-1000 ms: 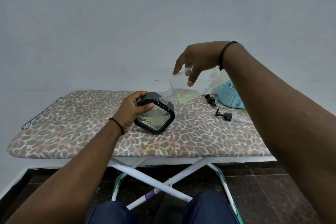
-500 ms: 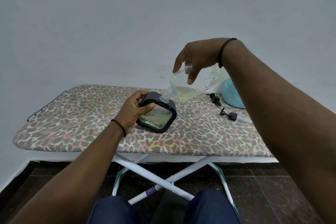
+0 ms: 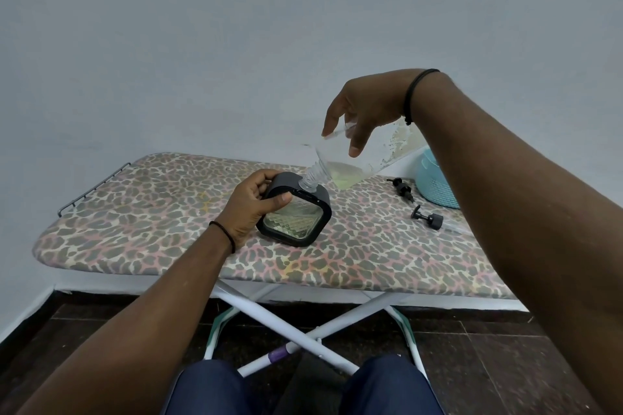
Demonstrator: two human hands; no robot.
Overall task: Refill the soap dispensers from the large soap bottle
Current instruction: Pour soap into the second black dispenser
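The right hand (image 3: 365,111) gripped the large soap bottle (image 3: 362,158), tilted neck-down so its mouth met the top of the black soap dispenser (image 3: 294,212) (a little yellowish soap sat inside the bottle). The left hand (image 3: 251,205) clasped that dispenser, which stood mid-ironing board (image 3: 135,212). Two pump heads (image 3: 426,217) lay near the board's right edge, beside a blue basket (image 3: 435,184).

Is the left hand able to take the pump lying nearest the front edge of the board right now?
Probably not: the left hand grips the dispenser, and the right hand with the tilted soap bottle crosses the way to the pump.
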